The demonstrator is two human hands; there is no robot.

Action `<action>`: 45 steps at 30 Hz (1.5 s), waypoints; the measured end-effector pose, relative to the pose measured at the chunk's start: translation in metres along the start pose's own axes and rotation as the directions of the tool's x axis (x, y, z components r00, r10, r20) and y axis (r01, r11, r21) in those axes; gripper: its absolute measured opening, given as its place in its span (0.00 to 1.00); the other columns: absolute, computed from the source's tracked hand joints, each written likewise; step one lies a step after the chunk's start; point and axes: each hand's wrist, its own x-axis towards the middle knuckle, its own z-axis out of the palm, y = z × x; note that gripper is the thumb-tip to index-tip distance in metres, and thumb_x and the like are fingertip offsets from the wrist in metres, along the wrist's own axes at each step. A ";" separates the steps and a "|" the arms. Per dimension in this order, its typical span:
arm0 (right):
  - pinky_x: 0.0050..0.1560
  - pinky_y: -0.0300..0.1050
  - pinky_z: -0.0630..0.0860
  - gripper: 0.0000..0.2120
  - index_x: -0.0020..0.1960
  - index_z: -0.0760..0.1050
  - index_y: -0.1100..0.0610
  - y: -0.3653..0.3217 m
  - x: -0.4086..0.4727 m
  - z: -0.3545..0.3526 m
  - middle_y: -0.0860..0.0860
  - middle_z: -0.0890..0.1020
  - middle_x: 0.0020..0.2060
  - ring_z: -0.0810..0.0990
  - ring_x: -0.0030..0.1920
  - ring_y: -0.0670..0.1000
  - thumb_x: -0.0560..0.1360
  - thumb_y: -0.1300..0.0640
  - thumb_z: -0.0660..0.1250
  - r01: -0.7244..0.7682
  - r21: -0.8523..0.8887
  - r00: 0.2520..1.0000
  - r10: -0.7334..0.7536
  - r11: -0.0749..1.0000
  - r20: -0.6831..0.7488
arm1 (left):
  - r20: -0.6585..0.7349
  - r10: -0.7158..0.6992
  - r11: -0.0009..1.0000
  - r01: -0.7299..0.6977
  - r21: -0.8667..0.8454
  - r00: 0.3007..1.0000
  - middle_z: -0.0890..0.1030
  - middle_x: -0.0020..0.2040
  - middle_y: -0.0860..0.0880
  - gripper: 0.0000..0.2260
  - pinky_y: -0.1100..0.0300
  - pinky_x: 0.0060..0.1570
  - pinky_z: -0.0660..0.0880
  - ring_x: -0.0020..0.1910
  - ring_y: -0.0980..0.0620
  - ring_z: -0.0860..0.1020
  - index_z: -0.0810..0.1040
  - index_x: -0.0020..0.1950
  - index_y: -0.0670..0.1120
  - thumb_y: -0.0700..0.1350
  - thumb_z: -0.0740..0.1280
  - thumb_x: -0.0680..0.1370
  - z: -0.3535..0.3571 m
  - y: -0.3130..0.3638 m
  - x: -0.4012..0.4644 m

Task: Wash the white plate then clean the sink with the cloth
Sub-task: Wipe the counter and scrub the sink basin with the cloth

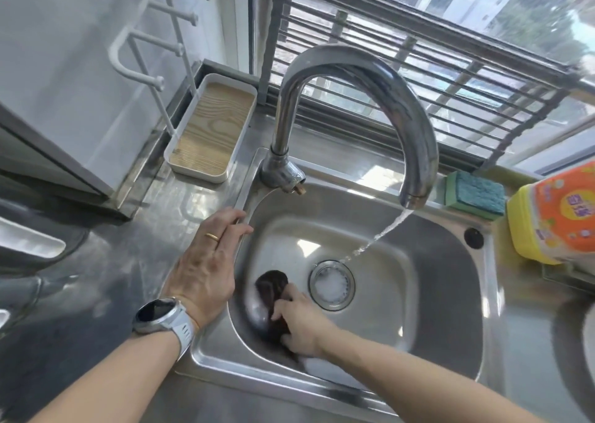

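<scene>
Dark brown cloth: bunched, lying on the basin floor of the steel sink, left of the drain strainer and close to the sink's left wall. Right hand: inside the sink, fingers curled over the near end of the cloth and gripping it against the basin. Left hand: flat, fingers extended, resting palm-down on the sink's left rim, holding nothing; gold ring on one finger, grey-strapped watch at the wrist. Tap: curved chrome spout rising from the sink's far-left corner, running; water stream falls slanting to the strainer, which holds foam. Overflow hole: dark, on the sink's far-right rim. Sponge: green with a blue scouring face, on the far rim of the sink, right of the spout. Detergent tub: yellow with an orange label, on the worktop right of the sink. Tray: white-rimmed, wood-grain base, on the worktop beyond the sink's far-left corner. White pale object, partly hidden under the right wrist at the sink's near wall; identity cannot be told.
</scene>
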 end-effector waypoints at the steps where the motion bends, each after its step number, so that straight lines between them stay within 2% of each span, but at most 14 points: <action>1: 0.55 0.49 0.74 0.16 0.57 0.76 0.56 0.018 -0.012 0.000 0.57 0.68 0.63 0.73 0.56 0.62 0.69 0.63 0.69 0.016 -0.024 0.999 -0.015 1.000 0.037 | -0.002 0.006 1.000 -0.006 0.001 1.000 0.72 0.70 0.43 0.20 0.61 0.73 0.63 0.69 0.42 0.72 0.78 0.64 0.41 0.31 0.60 0.73 0.000 -0.001 0.000; 8: 0.53 0.52 0.76 0.13 0.57 0.72 0.56 0.134 -0.090 -0.027 0.58 0.66 0.68 0.73 0.58 0.60 0.73 0.64 0.63 0.084 -0.459 0.982 0.005 0.884 0.190 | -0.023 0.017 1.000 -0.018 -0.021 1.000 0.73 0.69 0.43 0.20 0.56 0.71 0.67 0.68 0.41 0.73 0.78 0.64 0.41 0.33 0.57 0.74 0.002 -0.003 0.001; 12: 0.29 0.50 0.79 0.23 0.55 0.71 0.58 0.173 -0.065 -0.063 0.58 0.73 0.58 0.79 0.46 0.60 0.62 0.65 0.72 -0.106 -0.602 0.994 0.091 0.791 -0.055 | -0.013 0.012 1.000 -0.012 -0.011 1.000 0.73 0.70 0.43 0.21 0.57 0.72 0.66 0.68 0.41 0.73 0.78 0.64 0.41 0.35 0.55 0.75 0.001 -0.003 0.001; 15: 0.43 0.58 0.81 0.28 0.66 0.67 0.58 0.171 -0.022 -0.078 0.61 0.71 0.64 0.76 0.53 0.64 0.68 0.69 0.64 -0.115 -0.595 0.987 0.023 0.796 -0.159 | -0.010 -0.001 1.000 0.001 0.007 1.000 0.74 0.70 0.42 0.21 0.59 0.73 0.64 0.68 0.41 0.73 0.79 0.64 0.41 0.36 0.54 0.75 -0.001 0.000 0.001; 17: 0.51 0.56 0.79 0.33 0.73 0.64 0.56 0.156 -0.009 -0.083 0.60 0.69 0.68 0.76 0.58 0.65 0.69 0.69 0.64 -0.136 -0.564 0.977 0.015 0.814 -0.214 | -0.012 -0.010 1.000 0.011 0.021 1.000 0.74 0.69 0.41 0.21 0.63 0.74 0.61 0.68 0.41 0.73 0.79 0.63 0.40 0.36 0.54 0.75 -0.002 0.001 0.002; 21: 0.53 0.48 0.72 0.32 0.72 0.59 0.63 0.130 -0.044 -0.062 0.62 0.64 0.68 0.75 0.59 0.62 0.71 0.64 0.67 -0.398 -0.434 0.917 0.346 0.808 -0.197 | -0.008 -0.023 0.999 0.023 0.030 1.000 0.74 0.69 0.41 0.22 0.66 0.74 0.58 0.67 0.41 0.73 0.80 0.63 0.40 0.35 0.54 0.74 -0.002 0.002 0.002; 24: 0.60 0.49 0.74 0.35 0.74 0.53 0.68 0.102 -0.079 -0.030 0.66 0.60 0.70 0.74 0.64 0.64 0.73 0.64 0.66 -0.440 -0.353 0.882 0.472 0.826 0.005 | -0.005 -0.025 0.999 0.025 0.030 1.000 0.74 0.69 0.41 0.23 0.58 0.72 0.64 0.67 0.40 0.74 0.80 0.62 0.41 0.36 0.52 0.74 0.000 0.002 0.001; 27: 0.49 0.48 0.73 0.30 0.72 0.58 0.68 0.073 -0.074 -0.016 0.65 0.63 0.68 0.76 0.62 0.64 0.74 0.63 0.65 -0.298 -0.316 0.917 0.362 0.901 0.168 | 0.004 -0.027 0.999 0.027 0.038 1.000 0.73 0.69 0.42 0.23 0.53 0.70 0.68 0.67 0.40 0.74 0.79 0.63 0.41 0.36 0.53 0.74 -0.001 0.002 0.001; 29: 0.48 0.48 0.73 0.28 0.69 0.64 0.64 0.059 -0.048 -0.015 0.64 0.67 0.66 0.77 0.58 0.63 0.73 0.57 0.69 -0.233 -0.152 0.947 0.260 0.961 0.192 | 0.006 -0.027 0.999 0.026 0.047 1.000 0.73 0.69 0.42 0.23 0.55 0.71 0.67 0.67 0.41 0.73 0.79 0.63 0.41 0.36 0.52 0.74 -0.001 0.002 0.001; 32: 0.61 0.47 0.72 0.29 0.69 0.68 0.58 0.020 -0.002 -0.010 0.60 0.70 0.63 0.73 0.61 0.61 0.72 0.51 0.72 -0.149 0.173 0.985 0.131 0.973 0.110 | 0.021 -0.019 0.998 0.018 0.063 1.000 0.72 0.70 0.43 0.22 0.57 0.71 0.66 0.68 0.42 0.72 0.79 0.63 0.42 0.36 0.53 0.74 -0.001 0.002 0.001; 35: 0.65 0.48 0.70 0.30 0.74 0.63 0.57 -0.036 0.035 -0.007 0.60 0.63 0.68 0.72 0.63 0.64 0.75 0.54 0.69 -0.068 0.341 0.985 0.117 0.938 -0.123 | 0.015 -0.013 0.997 0.012 0.070 1.000 0.72 0.70 0.42 0.20 0.57 0.71 0.65 0.67 0.41 0.72 0.79 0.63 0.41 0.37 0.54 0.76 0.000 0.001 0.001; 38: 0.62 0.48 0.72 0.31 0.75 0.60 0.59 -0.062 0.045 -0.004 0.63 0.59 0.70 0.70 0.64 0.66 0.74 0.61 0.64 -0.066 0.310 0.957 0.148 0.948 -0.251 | 0.008 -0.019 0.998 0.019 0.064 1.000 0.73 0.69 0.42 0.20 0.57 0.71 0.65 0.67 0.41 0.73 0.80 0.62 0.41 0.38 0.54 0.76 0.000 0.001 0.002; 43: 0.59 0.53 0.75 0.26 0.67 0.67 0.59 -0.012 0.006 0.011 0.61 0.61 0.68 0.72 0.59 0.66 0.70 0.66 0.65 0.096 0.022 0.984 -0.091 0.995 -0.156 | 0.014 -0.022 0.998 0.021 0.053 1.000 0.74 0.69 0.42 0.20 0.55 0.70 0.67 0.67 0.41 0.73 0.80 0.62 0.41 0.40 0.53 0.78 -0.002 0.003 0.000; 45: 0.61 0.54 0.75 0.25 0.64 0.67 0.60 0.010 0.011 0.007 0.63 0.57 0.72 0.71 0.60 0.67 0.68 0.66 0.65 0.052 -0.086 0.964 -0.073 0.995 -0.255 | 0.019 -0.018 0.999 0.017 0.051 1.000 0.73 0.70 0.43 0.20 0.54 0.70 0.69 0.67 0.41 0.73 0.80 0.62 0.42 0.39 0.53 0.77 -0.003 0.002 0.000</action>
